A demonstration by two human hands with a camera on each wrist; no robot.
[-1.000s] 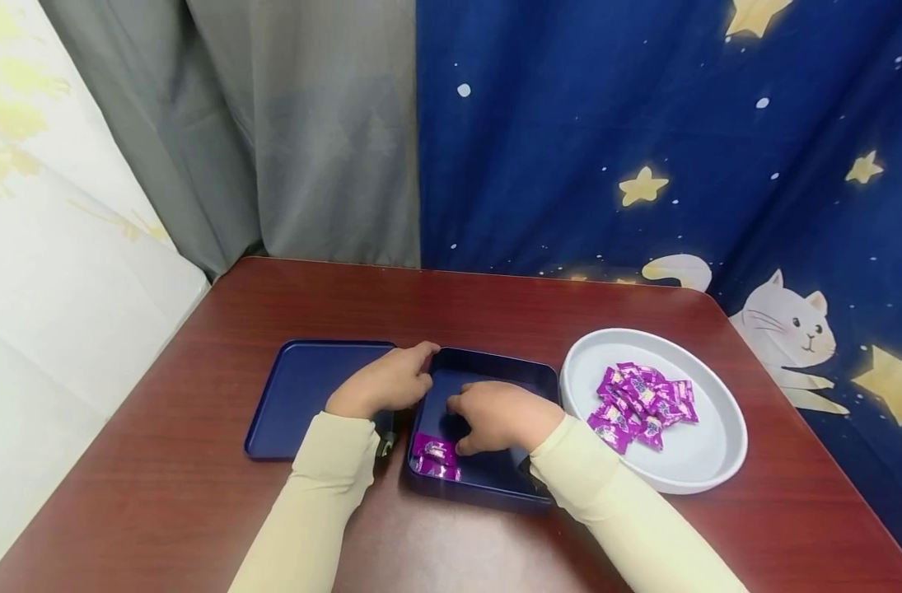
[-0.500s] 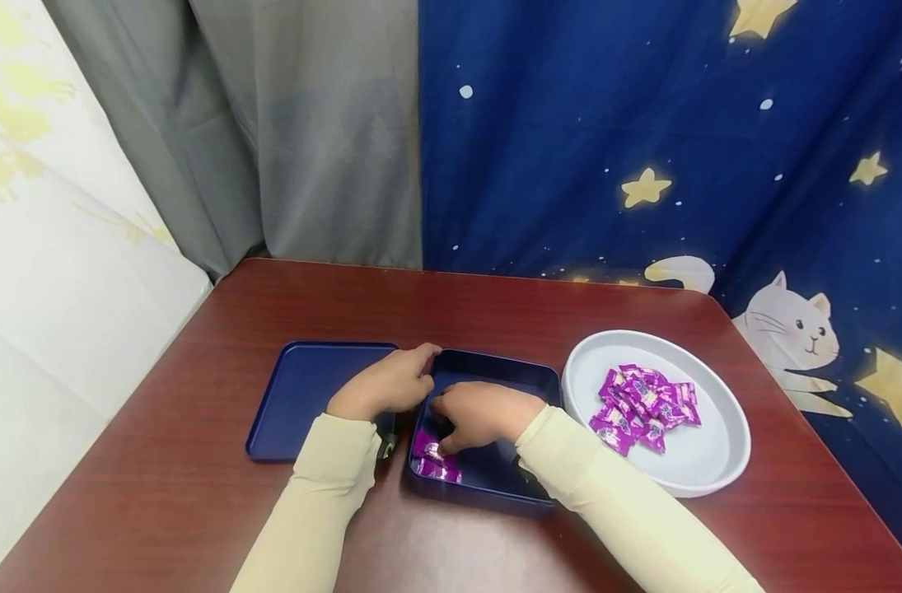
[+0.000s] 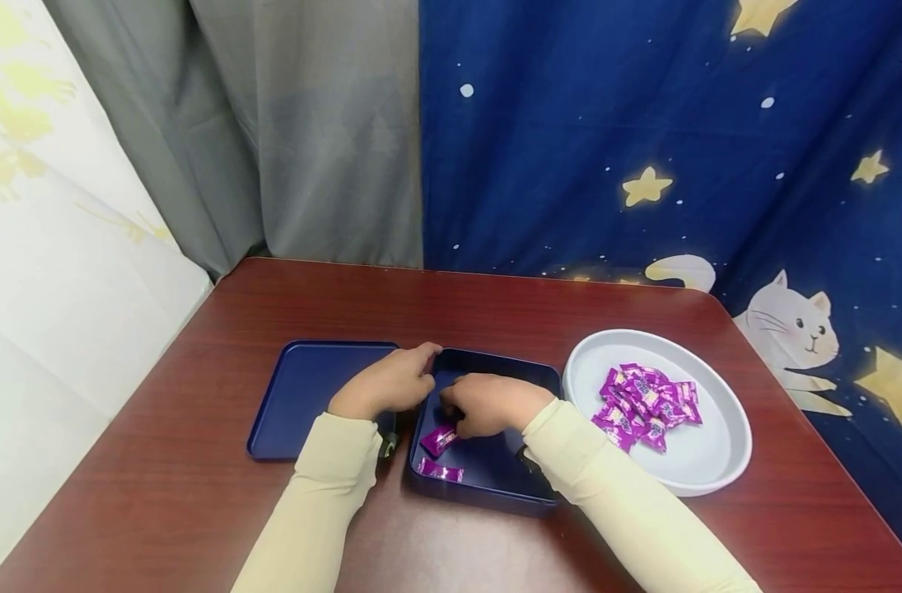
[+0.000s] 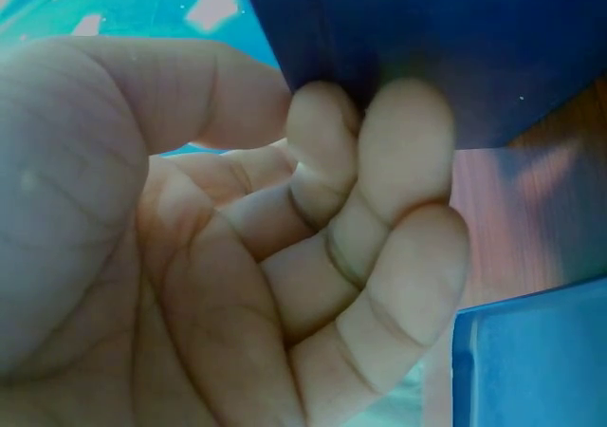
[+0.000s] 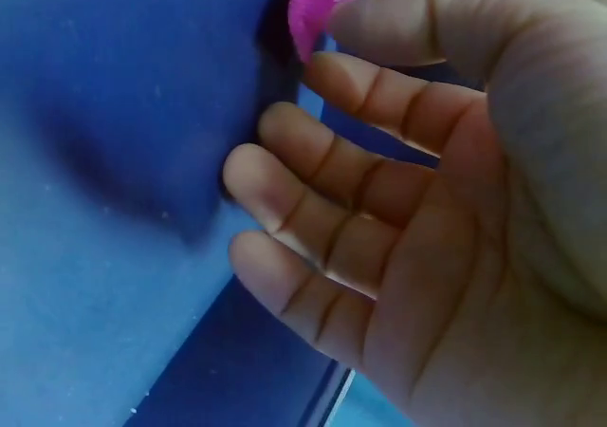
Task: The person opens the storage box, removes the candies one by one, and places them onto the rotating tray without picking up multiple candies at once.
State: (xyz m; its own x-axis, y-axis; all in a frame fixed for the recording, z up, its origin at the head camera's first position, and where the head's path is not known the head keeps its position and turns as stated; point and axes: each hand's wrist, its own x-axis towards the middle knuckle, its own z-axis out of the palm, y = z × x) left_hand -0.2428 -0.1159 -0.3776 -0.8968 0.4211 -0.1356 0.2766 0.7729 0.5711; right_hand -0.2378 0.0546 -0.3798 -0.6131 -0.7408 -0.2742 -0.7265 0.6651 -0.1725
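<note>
A navy box (image 3: 480,499) stands uncovered on the table. My left hand (image 3: 385,380) grips its left wall near the far corner; in the left wrist view the curled fingertips (image 4: 408,133) lie against the dark blue side. Inside the box, my right hand (image 3: 495,403) pinches a purple-wrapped candy (image 3: 439,441) at one end between thumb and forefinger. The wrapper (image 5: 318,9) shows at the thumb tip in the right wrist view, the other fingers loosely bent over the box floor. Another wrapped candy (image 3: 441,470) lies along the near wall at the left corner.
The navy lid (image 3: 302,395) lies flat left of the box, partly behind the left hand. Right of the box stands a round white tray (image 3: 706,461) with a heap of purple candies (image 3: 647,399). Curtains (image 3: 554,165) hang behind the reddish-brown table (image 3: 161,461).
The right hand dipped left onto the upper candy, then drew back slightly right. That candy now lies at a slant, apart from the one by the near wall. The left hand stayed put.
</note>
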